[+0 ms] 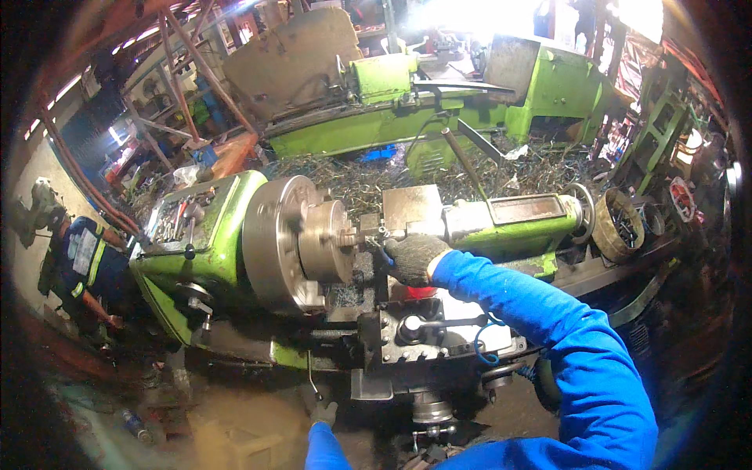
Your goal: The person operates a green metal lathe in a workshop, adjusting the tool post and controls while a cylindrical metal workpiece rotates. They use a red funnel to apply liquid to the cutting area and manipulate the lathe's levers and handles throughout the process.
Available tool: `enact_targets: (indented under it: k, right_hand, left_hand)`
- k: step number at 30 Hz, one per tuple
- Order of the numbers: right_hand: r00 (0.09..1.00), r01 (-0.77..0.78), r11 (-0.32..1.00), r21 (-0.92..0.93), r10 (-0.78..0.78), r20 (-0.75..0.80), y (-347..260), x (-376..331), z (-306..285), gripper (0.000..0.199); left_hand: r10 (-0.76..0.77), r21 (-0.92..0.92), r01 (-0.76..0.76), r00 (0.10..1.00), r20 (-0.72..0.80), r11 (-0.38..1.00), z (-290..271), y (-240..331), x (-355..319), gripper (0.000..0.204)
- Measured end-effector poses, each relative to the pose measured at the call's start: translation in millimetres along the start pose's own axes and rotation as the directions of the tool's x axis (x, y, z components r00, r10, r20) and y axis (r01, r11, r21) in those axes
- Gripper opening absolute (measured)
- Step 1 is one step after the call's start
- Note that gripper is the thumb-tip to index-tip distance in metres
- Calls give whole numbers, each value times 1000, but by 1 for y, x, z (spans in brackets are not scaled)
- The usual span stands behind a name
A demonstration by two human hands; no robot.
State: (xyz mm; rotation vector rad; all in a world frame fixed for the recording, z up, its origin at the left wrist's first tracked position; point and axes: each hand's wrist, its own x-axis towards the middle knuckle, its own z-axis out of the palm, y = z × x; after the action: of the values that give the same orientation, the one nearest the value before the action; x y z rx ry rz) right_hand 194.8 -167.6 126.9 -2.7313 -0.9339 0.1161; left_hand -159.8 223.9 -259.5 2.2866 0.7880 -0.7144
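One left hand point(322, 412) of yours wraps a lever point(312, 372), presumably for ready control | your right hand point(417, 259) near the chuck point(324, 243), cannot tell its grip

"Left end?"
"Headstock point(211, 266), loose tools point(184, 215) on top, chuck point(270, 243) on its right side. Another person point(82, 254) further left."
"Right?"
"Tailstock point(509, 227), then bucket point(607, 236)."
"Between?"
"Right hand point(415, 260), behind tool post point(427, 348)."
"Left hand point(322, 411)?"
"In front of the machine, at the lower end of a lever point(312, 372)."
"Behind?"
"Metal shavings point(313, 168), then second lathe point(376, 133)."
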Motion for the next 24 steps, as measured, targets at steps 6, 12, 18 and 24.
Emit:
enact_targets:
  k: [6, 12, 18, 24]
  right_hand:
    - [999, -23, 999, -47, 24, 29, -1, -2, -1, 44]
    - [997, -73, 996, 52, 72, 30, 4, 1, 19, 43]
    - [993, -117, 992, 48, 117, 19, -11, -4, 11, 41]
    - [993, -115, 993, 2, 115, 34, -20, -4, 4, 42]
  left_hand:
    - [-106, 213, 110, 994, -29, 971, 24, -62, 19, 88]
    - [-172, 55, 172, 985, -14, 984, 34, -54, -8, 88]
    - [-181, 8, 181, 983, -7, 983, 43, -45, -19, 89]
    - [-178, -41, 178, 984, 1, 983, 46, -53, -3, 90]
